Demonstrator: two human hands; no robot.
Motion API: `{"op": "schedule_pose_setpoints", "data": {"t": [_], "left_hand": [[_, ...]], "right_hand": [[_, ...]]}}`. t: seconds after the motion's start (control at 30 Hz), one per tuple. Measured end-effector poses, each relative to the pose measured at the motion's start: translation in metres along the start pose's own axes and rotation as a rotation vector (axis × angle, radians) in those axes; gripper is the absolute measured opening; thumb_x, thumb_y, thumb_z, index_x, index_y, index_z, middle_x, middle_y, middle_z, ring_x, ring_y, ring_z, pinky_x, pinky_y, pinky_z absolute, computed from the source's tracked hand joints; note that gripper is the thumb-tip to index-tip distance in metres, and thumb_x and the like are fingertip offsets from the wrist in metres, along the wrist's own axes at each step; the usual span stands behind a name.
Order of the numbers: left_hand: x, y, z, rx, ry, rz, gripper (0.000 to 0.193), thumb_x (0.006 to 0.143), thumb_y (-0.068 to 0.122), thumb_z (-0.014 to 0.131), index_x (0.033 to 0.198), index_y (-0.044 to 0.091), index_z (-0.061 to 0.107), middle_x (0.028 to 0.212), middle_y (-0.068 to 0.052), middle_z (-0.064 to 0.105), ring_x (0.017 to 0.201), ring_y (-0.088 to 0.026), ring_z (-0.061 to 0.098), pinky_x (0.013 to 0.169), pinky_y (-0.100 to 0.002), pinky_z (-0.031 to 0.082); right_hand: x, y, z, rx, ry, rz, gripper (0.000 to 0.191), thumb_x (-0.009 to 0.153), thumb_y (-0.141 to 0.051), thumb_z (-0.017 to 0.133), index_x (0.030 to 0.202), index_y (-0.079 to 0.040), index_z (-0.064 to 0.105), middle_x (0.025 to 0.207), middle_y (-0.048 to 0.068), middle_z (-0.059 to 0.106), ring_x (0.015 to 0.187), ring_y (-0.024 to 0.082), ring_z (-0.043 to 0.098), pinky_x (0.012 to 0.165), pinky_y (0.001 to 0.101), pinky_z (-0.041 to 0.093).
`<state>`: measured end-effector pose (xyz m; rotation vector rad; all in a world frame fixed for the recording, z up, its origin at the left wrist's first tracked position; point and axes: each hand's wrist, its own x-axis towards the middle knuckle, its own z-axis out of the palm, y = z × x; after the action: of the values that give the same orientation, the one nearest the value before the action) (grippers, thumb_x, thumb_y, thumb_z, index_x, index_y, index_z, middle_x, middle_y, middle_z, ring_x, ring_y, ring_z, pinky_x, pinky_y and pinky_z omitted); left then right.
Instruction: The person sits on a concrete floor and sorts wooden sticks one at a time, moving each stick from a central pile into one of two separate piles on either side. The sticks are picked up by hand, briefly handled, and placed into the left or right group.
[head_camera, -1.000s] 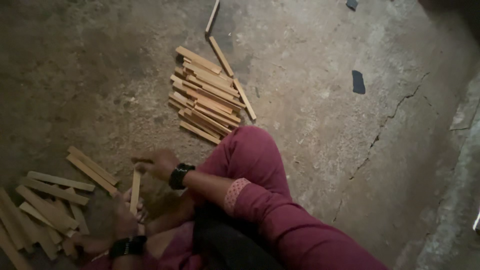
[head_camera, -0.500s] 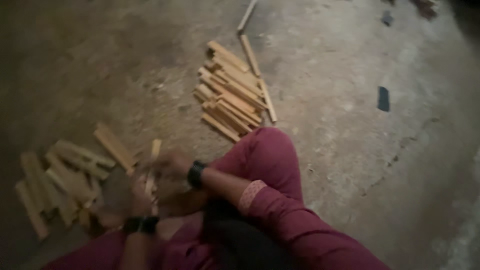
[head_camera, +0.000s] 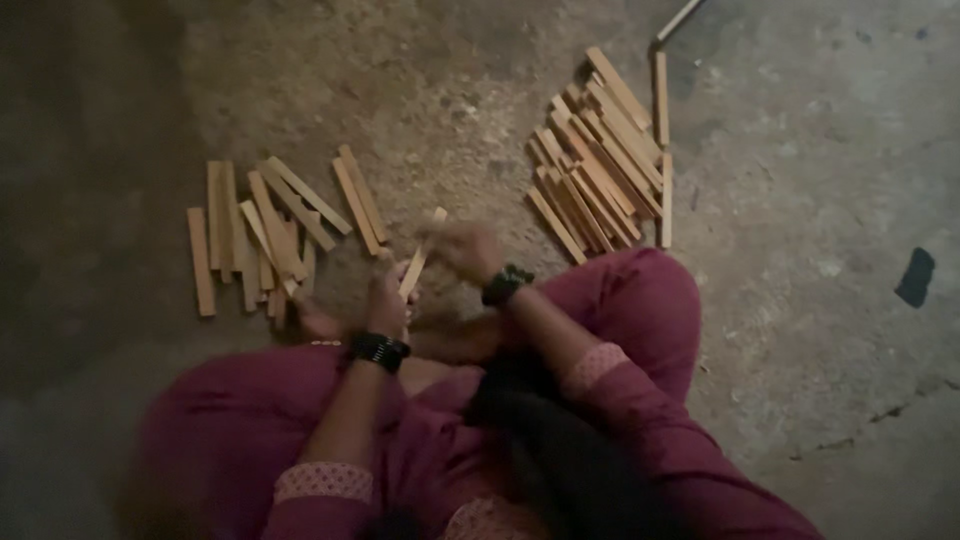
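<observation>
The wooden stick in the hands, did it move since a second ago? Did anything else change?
The wooden stick stayed held between both hands. The left hand came up off the floor to meet the right hand around it. The camera view swung too, so everything shifted in the picture. The left pile of sticks and the right pile lie on the floor as before.

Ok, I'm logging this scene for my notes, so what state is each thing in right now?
Left hand: closed on the lower end of the stick.
Right hand: blurred, at the stick's upper end.
Stick: held tilted above the floor.
Left pile: loose, scattered flat on the floor.
Right pile: packed closer, lying flat.
Floor: rough, cracked.
</observation>
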<state>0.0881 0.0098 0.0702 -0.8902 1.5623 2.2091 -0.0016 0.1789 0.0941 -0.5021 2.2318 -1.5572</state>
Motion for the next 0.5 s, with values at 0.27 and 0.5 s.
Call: {"op": "schedule_pose_setpoints", "data": {"t": [0.27, 0.5], "left_hand": [[-0.015, 0.021, 0.008, 0.039, 0.041, -0.060, 0.095, 0.089, 0.083, 0.035, 0.127, 0.004, 0.072, 0.060, 0.004, 0.047, 0.044, -0.007, 0.037, 0.040, -0.026, 0.028], [-0.020, 0.025, 0.010, 0.000, 0.011, -0.052, 0.092, 0.089, 0.082, 0.036, 0.128, 0.005, 0.070, 0.061, 0.004, 0.047, 0.045, -0.006, 0.037, 0.040, -0.024, 0.028]], "right_hand": [[0.002, 0.003, -0.002, -0.073, 0.078, 0.164, 0.036, 0.096, -0.019, 0.067, 0.131, -0.016, 0.071, 0.094, 0.009, 0.081, 0.072, 0.015, 0.072, 0.065, 0.0291, 0.057], [0.003, 0.023, 0.004, -0.098, 0.123, 0.123, 0.034, 0.094, -0.025, 0.072, 0.128, -0.020, 0.074, 0.100, 0.011, 0.080, 0.081, 0.020, 0.070, 0.072, 0.0352, 0.057]]}}
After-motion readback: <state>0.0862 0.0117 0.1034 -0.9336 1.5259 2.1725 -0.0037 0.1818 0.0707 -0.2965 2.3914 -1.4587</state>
